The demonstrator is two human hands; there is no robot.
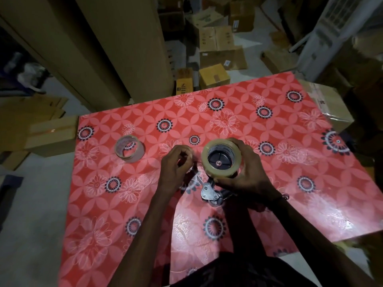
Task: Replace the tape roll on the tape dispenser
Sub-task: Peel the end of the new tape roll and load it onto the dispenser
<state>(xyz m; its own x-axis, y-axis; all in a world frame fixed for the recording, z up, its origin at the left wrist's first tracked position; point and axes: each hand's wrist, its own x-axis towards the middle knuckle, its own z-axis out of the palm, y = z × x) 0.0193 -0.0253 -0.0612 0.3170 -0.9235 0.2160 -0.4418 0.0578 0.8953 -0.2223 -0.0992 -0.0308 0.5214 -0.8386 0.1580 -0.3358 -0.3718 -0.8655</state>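
Nearest to us, the tape dispenser [211,193] lies on the red patterned table [310,204], its metal front plate and roller toward our body and its black hub away from us. Its long axis therefore runs roughly from near to far, with the hub's axle pointing up at the camera.

The new tape roll [221,158] sits over that hub, its open face upward and its own axis vertical. Our right hand [246,172] wraps around the roll's outer edge, fingers and thumb curled onto it, holding roll and dispenser steady. Our left hand [178,164], just beside the roll, has its fingertips drawn together in a pinch. It appears to hold the free end of the clear tape, but the film is too faint to confirm.

Risks from here, as we judge them:
- The free end may fold back and stick to the roll or to itself if tension drops.
- Tape fed with the adhesive side facing the wrong way will not pass over the roller correctly.
- The roll may sit crooked if it is not pressed fully down on the hub.

Farther off, to the left, the old tape roll [129,149] stands well apart on the table. Cardboard boxes [217,48] lie on the floor beyond.
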